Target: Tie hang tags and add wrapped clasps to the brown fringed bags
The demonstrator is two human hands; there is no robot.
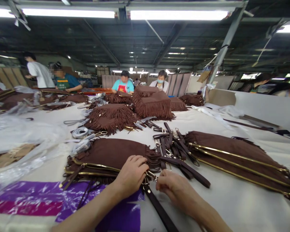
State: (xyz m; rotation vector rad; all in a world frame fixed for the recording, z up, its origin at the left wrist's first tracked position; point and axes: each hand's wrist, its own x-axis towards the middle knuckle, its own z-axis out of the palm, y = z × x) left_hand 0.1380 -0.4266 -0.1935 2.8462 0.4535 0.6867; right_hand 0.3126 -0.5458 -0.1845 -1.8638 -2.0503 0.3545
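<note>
My left hand (131,174) is curled closed on the corner of a brown suede fringed bag (111,154) with a gold zipper, lying flat in front of me. My right hand (170,185) is pinched shut just beside it, at a small metal clasp (151,176) that joins the bag to a dark brown strap (159,209). The strap runs from the clasp toward me across the white table (232,199). Both hands nearly touch at the clasp.
A heap of loose brown straps (174,148) lies behind my hands, and a stack of flat zippered bags (239,161) lies to the right. Piles of fringed bags (152,104) stand farther back. Purple plastic (38,199) and clear wrapping (19,138) cover the left. Several workers sit at the far end.
</note>
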